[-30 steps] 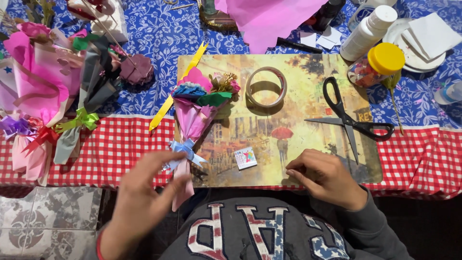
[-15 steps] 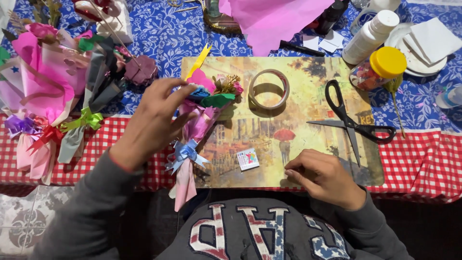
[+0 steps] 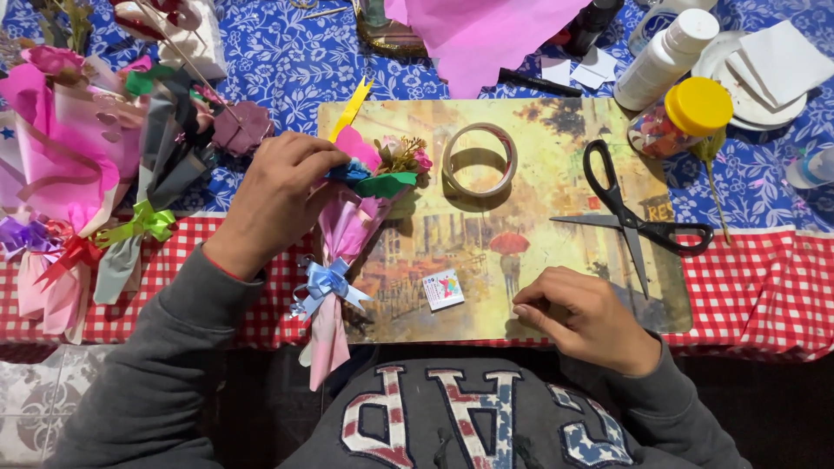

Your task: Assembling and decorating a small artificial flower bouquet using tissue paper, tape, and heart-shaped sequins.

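A small bouquet [image 3: 343, 234] lies near the table's front edge, on the placemat's [image 3: 556, 208] left end. Its flower head is pinched by the left hand [image 3: 278, 195], fingers clamped — arranging seems underway. The right hand [image 3: 586, 317] rests curled, holding nothing visible — fine fingertip adjustment is called for.

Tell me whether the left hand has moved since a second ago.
Yes. The left hand went from the table's near edge, away from the person, up to the small pink bouquet, left of the tape roll.
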